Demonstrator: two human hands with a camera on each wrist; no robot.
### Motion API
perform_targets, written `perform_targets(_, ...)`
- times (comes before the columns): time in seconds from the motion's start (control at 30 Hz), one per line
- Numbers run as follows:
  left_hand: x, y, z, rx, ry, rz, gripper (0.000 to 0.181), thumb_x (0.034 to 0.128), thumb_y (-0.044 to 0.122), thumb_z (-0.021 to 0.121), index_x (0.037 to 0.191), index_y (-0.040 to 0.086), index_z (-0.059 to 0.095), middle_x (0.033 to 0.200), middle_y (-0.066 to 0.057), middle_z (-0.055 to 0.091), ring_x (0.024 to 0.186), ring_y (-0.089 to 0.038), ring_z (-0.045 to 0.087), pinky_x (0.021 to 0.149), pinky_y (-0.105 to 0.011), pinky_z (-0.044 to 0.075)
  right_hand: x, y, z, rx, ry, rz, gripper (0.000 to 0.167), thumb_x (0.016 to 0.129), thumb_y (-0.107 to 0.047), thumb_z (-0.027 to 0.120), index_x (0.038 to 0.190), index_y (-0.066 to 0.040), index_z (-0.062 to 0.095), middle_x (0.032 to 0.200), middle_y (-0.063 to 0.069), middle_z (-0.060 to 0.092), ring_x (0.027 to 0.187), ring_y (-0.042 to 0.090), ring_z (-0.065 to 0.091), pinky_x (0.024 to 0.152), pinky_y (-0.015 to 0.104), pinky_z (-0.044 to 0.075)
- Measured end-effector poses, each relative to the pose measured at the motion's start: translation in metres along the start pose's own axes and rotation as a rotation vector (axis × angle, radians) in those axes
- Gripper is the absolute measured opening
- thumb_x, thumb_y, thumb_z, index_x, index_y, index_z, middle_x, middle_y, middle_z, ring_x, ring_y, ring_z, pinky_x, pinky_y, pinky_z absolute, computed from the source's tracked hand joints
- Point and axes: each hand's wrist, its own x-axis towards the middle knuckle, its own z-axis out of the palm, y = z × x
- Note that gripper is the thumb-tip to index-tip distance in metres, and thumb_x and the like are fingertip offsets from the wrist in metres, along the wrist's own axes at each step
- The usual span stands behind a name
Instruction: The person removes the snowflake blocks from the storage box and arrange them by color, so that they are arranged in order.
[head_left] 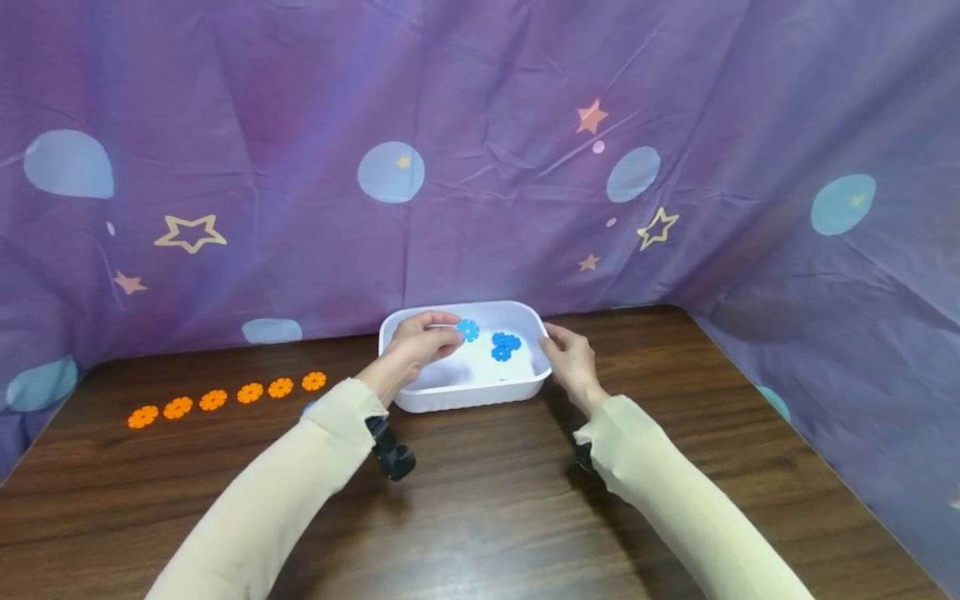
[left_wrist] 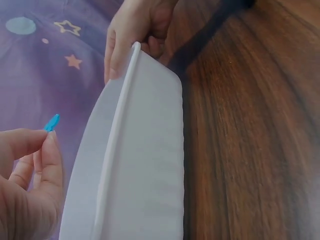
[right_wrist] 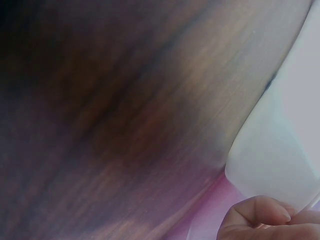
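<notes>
Well, left hand (head_left: 417, 343) pinches flat, notched light-blue disc (head_left: 468, 331) — right hand (head_left: 572, 363) grips white tray (head_left: 472, 396).

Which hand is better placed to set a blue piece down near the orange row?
Probably the left hand: it pinches a blue piece and is nearer the orange pieces. The right hand grips the white tub on the side farther from them.

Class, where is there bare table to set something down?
Bare: table between the sleeves, before the white tray, and right of the right hand. Crowded: the orange row at left, and the tray, with blue pieces inside, left hand above.
</notes>
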Motion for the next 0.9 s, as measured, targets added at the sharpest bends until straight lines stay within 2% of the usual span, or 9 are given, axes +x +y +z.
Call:
perform_targets(0.2,-0.014,-0.002,-0.017,-0.027,-0.03,0.041,0.04,0.084,-0.006,0.06,0.123,-0.005,0.054,0.082,0.001,0.061,0.072,-0.006,0.059,0.076,-0.018,0.053,0.0,-0.001,-0.001,0.006,-0.008,-0.003,0.038,0.094,-0.018,0.054,0.13,-0.007,0.056,0.108,0.023,0.065,0.043,0.007,0.043,0.038,0.018,0.037)
perform_targets(0.47,-0.027,-0.01,-0.045,-0.022,-0.008,0.041,0.041,0.0854,-0.004,0.059,0.126,-0.006,0.051,0.087,-0.002,0.06,0.073,-0.005,0.059,0.075,-0.016,0.053,-0.001,-0.001,0.0,-0.001,-0.004,-0.001,0.038,0.094,-0.018,0.054,0.13,-0.008,0.056,0.107,0.024,0.065,0.045,0.007,0.045,0.04,0.018,0.038)
perform_targets(0.73,-0.038,-0.018,-0.064,-0.025,0.009,0.035,0.039,0.0863,-0.003,0.059,0.124,-0.007,0.05,0.084,-0.001,0.058,0.074,-0.004,0.058,0.071,-0.013,0.052,0.0,0.0,0.0,-0.005,-0.012,0.007,0.039,0.094,-0.02,0.054,0.131,-0.009,0.056,0.111,0.021,0.065,0.051,0.007,0.05,0.042,0.019,0.042)
perform_targets(0.9,-0.047,-0.023,-0.076,-0.061,-0.006,0.04,0.037,0.0872,-0.005,0.057,0.123,-0.009,0.049,0.083,0.002,0.059,0.074,-0.004,0.058,0.071,-0.013,0.052,0.0,-0.001,0.0,0.0,-0.01,0.008,0.039,0.093,-0.02,0.054,0.13,-0.008,0.056,0.109,0.021,0.065,0.05,0.007,0.048,0.041,0.018,0.041)
